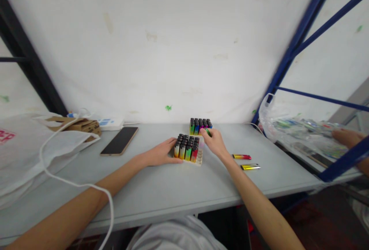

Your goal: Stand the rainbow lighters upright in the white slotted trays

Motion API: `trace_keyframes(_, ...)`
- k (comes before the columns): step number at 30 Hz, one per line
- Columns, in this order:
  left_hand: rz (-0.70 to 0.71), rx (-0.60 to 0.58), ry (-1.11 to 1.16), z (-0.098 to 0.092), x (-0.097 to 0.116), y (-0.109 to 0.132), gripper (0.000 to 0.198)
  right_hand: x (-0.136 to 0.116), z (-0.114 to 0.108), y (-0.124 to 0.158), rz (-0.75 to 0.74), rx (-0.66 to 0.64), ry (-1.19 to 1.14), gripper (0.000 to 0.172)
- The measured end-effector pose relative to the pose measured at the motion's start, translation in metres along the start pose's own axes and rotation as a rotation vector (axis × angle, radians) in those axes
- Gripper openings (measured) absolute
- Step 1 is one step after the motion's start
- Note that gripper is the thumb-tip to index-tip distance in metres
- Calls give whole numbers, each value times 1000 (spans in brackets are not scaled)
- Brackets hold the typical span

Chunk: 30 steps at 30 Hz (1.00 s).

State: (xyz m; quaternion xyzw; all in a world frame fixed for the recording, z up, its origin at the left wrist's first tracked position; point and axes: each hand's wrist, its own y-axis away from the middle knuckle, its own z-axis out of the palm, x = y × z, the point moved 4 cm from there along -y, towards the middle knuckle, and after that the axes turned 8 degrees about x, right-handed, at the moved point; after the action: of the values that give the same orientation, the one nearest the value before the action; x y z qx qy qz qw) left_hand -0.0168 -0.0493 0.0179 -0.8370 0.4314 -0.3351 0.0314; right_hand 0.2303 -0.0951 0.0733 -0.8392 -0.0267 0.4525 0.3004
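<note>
A white tray [199, 159] holds several upright lighters [188, 152] with black tops, and its right-hand column shows bare slots. My left hand [163, 152] rests against the tray's left side, fingers round its edge. Above the tray's back right corner, my right hand [213, 140] pinches a green lighter [208, 132], mostly hidden by the fingers. Just behind stands a second group of multicoloured lighters [196, 127]. Two lighters lie flat on the table to the right: a red and yellow one [242, 157] and a yellow and silver one [250, 167].
A dark-screened phone [119, 141] lies left on the grey table [161, 188]. White plastic bags [25, 146], a cardboard piece [83, 125] and a white cable [72, 182] are farther left. Blue frame posts [284, 71] stand right, with another person's hand [347, 137] beyond.
</note>
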Motion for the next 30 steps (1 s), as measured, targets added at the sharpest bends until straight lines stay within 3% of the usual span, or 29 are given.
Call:
trace_keyframes(4, -5, 6, 7, 0, -1, 0, 90, 0, -1, 1, -34, 29, 24, 48)
trace_keyframes(8, -2, -2, 1, 0, 0, 0, 88, -3, 0, 2, -56, -5, 26, 51)
trace_keyframes(14, 20, -3, 2, 0, 1, -1, 89, -10, -8, -1, -78, -292, -59, 58)
trace_keyframes(19, 13, -4, 21, -1, 4, -1, 87, -11, -28, -10, -263, -361, 140, 65)
trace_keyframes(24, -6, -3, 26, -2, 6, -1, 88, 6, -29, -8, -177, -535, 155, 59)
trace_keyframes(30, 7, -11, 28, -1, 4, -1, 87, 14, -24, -6, -96, -635, 15, 52)
